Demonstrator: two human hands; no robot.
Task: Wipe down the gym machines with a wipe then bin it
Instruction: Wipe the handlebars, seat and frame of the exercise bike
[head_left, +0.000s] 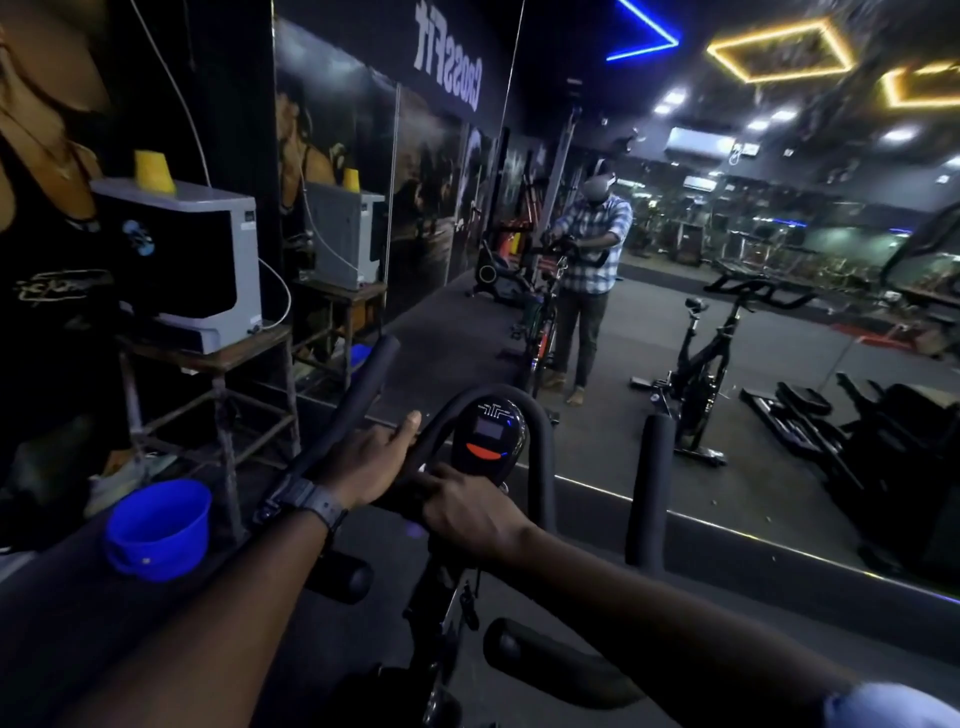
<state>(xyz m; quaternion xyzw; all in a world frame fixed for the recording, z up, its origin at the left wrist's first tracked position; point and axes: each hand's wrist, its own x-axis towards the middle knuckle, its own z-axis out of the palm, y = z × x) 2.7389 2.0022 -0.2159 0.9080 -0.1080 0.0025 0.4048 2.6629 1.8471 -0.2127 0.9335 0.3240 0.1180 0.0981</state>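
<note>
I stand at a black exercise bike facing a wall mirror. Its oval console (488, 431) has a small screen and an orange band, and sits inside a looped black handlebar (540, 441). My left hand (363, 462), with a dark watch on the wrist, grips the left side of the handlebar, thumb pointing up. My right hand (462, 509) curls over the bar just below the console, close beside the left hand. No wipe shows in either hand; anything under the right palm is hidden.
A blue bucket (156, 525) sits low on the left. Behind it a grey appliance (208, 260) with a yellow cup stands on a metal stand (228, 395). An upright padded handle (652, 483) rises to the right. The mirror (779, 312) reflects me and another bike (711, 353).
</note>
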